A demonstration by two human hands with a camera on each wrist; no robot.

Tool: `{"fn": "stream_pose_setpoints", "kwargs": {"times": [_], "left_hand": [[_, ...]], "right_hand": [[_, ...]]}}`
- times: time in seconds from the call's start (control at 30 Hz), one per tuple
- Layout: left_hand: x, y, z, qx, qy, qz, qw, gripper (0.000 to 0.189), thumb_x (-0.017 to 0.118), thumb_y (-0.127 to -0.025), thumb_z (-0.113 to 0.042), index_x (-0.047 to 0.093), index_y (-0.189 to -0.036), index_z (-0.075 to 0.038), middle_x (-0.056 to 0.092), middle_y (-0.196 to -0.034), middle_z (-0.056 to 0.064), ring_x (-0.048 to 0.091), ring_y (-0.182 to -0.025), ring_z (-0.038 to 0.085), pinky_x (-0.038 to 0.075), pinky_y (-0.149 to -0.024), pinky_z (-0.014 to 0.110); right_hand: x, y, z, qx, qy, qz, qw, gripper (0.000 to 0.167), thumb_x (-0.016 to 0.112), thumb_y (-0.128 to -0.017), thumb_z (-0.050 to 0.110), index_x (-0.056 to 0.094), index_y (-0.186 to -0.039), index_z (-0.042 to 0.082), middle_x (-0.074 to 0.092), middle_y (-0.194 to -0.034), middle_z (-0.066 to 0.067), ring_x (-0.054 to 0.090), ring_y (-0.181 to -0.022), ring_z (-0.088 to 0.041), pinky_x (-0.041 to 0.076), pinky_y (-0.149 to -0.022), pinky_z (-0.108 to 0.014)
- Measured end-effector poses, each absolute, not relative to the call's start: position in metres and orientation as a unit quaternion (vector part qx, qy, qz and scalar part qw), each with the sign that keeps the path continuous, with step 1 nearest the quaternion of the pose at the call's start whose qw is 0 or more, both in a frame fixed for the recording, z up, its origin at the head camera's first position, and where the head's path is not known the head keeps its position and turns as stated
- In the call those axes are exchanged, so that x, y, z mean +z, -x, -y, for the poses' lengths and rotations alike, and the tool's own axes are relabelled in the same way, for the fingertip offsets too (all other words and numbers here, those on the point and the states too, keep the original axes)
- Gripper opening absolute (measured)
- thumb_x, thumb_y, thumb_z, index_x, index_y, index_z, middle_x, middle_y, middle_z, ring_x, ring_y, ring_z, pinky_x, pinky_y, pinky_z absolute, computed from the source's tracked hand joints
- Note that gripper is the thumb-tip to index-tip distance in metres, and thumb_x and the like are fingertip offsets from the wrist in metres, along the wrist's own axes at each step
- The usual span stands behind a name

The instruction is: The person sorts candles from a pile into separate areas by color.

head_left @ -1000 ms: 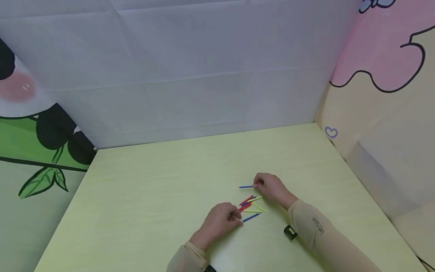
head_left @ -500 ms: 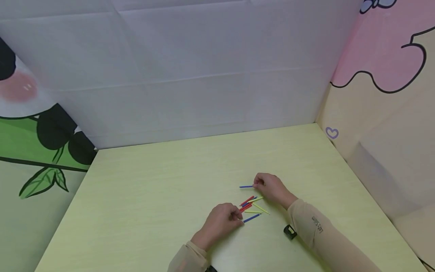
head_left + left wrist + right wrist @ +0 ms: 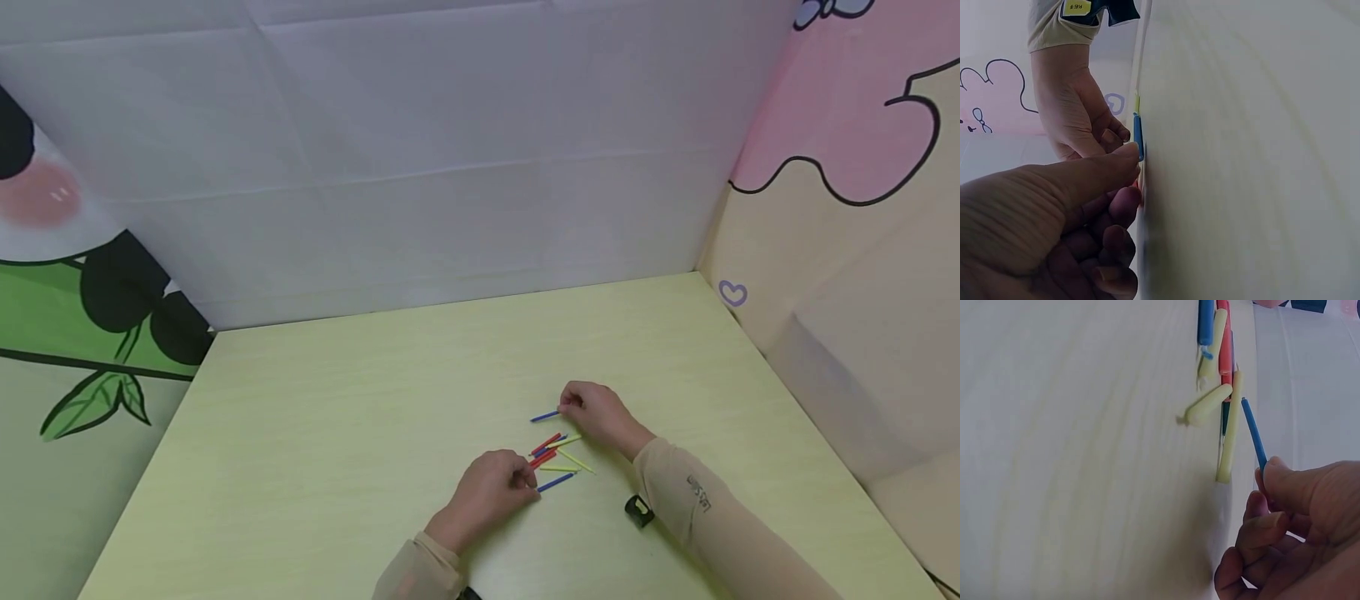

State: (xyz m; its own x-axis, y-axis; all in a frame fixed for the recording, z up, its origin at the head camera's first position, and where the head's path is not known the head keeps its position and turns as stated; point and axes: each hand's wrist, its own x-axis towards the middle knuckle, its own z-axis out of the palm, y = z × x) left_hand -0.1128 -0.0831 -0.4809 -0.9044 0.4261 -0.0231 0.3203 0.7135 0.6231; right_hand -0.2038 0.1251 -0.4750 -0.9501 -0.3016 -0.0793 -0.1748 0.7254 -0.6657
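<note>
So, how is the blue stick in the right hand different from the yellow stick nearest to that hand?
The blue stick is pinched in the right hand; the yellow stick is untouched. The blue stick is apart from the other sticks, while the yellow stick overlaps some of them. Both are thin and straight.
</note>
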Motion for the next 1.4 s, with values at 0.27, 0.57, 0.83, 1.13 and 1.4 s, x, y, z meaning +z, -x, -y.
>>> {"fn": "stream_pose_setpoints", "kwargs": {"times": [0.27,0.57,0.83,1.13,1.4], "left_hand": [[-0.481,0.113,0.082,0.309,-0.195,-0.927,0.083,0.014,0.081,-0.077,-0.020,0.068,-0.072,-0.019,0.049,-0.065,-0.015,0.044,-0.061,-0.001,0.038,-0.059,0.020],[-0.480,0.112,0.080,0.297,-0.205,-0.930,0.072,0.015,0.083,-0.076,-0.020,0.068,-0.071,-0.018,0.050,-0.065,-0.014,0.044,-0.060,-0.001,0.038,-0.058,0.019],[-0.481,0.114,0.079,0.294,-0.205,-0.930,0.077,0.016,0.083,-0.076,-0.025,0.068,-0.072,-0.020,0.050,-0.066,-0.014,0.043,-0.060,-0.001,0.038,-0.058,0.019],[-0.481,0.114,0.078,0.290,-0.207,-0.931,0.073,0.017,0.083,-0.076,-0.023,0.067,-0.071,-0.021,0.049,-0.065,-0.013,0.043,-0.060,-0.001,0.037,-0.058,0.019],[-0.480,0.113,0.077,0.286,-0.207,-0.933,0.070,0.018,0.084,-0.075,-0.024,0.067,-0.070,-0.021,0.048,-0.064,-0.013,0.042,-0.059,-0.001,0.036,-0.057,0.019]], "right_hand": [[-0.473,0.202,-0.123,-0.357,0.129,-0.922,0.074,0.009,0.066,-0.092,0.009,0.062,-0.085,0.010,0.055,-0.076,0.000,0.048,-0.073,-0.017,0.040,-0.068,-0.032],[-0.473,0.205,-0.122,-0.363,0.109,-0.922,0.078,0.006,0.066,-0.093,0.010,0.063,-0.088,0.009,0.056,-0.078,-0.001,0.049,-0.075,-0.018,0.041,-0.071,-0.034],[-0.472,0.208,-0.120,-0.360,0.089,-0.924,0.088,0.006,0.066,-0.094,0.012,0.063,-0.089,0.009,0.056,-0.080,-0.001,0.049,-0.076,-0.018,0.041,-0.072,-0.034],[-0.472,0.210,-0.119,-0.359,0.083,-0.926,0.084,0.006,0.066,-0.093,0.013,0.063,-0.089,0.009,0.057,-0.081,-0.002,0.049,-0.077,-0.019,0.041,-0.072,-0.034],[-0.472,0.212,-0.118,-0.356,0.081,-0.927,0.083,0.006,0.065,-0.094,0.014,0.062,-0.090,0.010,0.057,-0.081,-0.002,0.049,-0.075,-0.019,0.041,-0.071,-0.034]]}}
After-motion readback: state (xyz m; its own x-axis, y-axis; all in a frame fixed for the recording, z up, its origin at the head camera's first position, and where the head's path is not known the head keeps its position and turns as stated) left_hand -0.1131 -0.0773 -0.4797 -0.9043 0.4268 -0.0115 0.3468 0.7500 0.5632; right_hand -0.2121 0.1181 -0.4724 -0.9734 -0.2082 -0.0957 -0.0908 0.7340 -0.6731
